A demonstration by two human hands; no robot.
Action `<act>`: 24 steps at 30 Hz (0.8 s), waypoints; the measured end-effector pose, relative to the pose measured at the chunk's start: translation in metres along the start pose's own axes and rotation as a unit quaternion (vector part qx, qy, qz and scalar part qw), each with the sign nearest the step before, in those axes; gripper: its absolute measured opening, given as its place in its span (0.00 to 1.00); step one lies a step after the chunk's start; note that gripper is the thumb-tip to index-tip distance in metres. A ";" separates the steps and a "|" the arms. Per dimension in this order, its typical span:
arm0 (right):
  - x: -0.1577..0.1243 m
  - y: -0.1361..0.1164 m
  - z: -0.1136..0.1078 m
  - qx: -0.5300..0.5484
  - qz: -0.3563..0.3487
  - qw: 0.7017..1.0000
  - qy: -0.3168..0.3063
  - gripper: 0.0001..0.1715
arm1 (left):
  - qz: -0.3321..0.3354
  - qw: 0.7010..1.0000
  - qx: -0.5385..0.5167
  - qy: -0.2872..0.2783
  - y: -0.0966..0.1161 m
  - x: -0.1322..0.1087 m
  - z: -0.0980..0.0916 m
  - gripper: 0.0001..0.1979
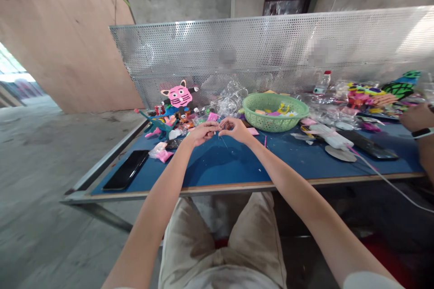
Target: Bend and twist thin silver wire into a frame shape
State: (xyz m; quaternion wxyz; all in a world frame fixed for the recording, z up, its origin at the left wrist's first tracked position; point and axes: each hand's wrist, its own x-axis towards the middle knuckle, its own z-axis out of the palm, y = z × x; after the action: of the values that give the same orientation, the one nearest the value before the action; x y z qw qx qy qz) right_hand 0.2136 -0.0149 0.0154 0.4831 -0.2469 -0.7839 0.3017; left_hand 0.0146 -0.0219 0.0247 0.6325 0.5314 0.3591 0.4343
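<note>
My left hand (204,132) and my right hand (236,129) meet above the blue table, fingertips pinched together. A thin wire-like strand (224,143) slants down from between them; any small piece inside the fingers is hidden. Just behind the hands lies a pink packet (213,117). The green plastic basket (276,122), with yellow, purple and white pieces in it, stands right of my right hand. Left of my left hand are a teal clay figure (162,125) and a pink clay packet (164,155).
A black phone (126,170) lies at the table's left edge. A pink cat-face figure (181,96) stands by the perforated metal screen (203,45). To the right are a white power strip (330,136), a dark phone (368,145), a bottle (322,83) and another person's hand (415,119).
</note>
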 end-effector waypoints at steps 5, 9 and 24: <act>0.001 0.005 0.001 0.015 0.006 1.000 0.010 0.20 | 0.006 1.000 0.010 -0.002 -0.001 0.000 0.000 0.15; 0.001 0.004 0.001 0.020 -0.006 1.000 0.019 0.19 | 0.004 1.000 0.021 0.000 0.001 -0.002 0.002 0.15; 0.003 0.008 -0.001 0.006 0.024 0.999 0.029 0.18 | 0.057 0.993 0.087 0.059 0.002 -0.004 0.008 0.17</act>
State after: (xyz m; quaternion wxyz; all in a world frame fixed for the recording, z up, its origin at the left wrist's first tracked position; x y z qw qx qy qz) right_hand 0.2140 -0.0078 0.0118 0.4998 -0.2717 -0.7616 0.3103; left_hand 0.0201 -0.0286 0.0278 0.5359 0.5775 0.4012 0.4673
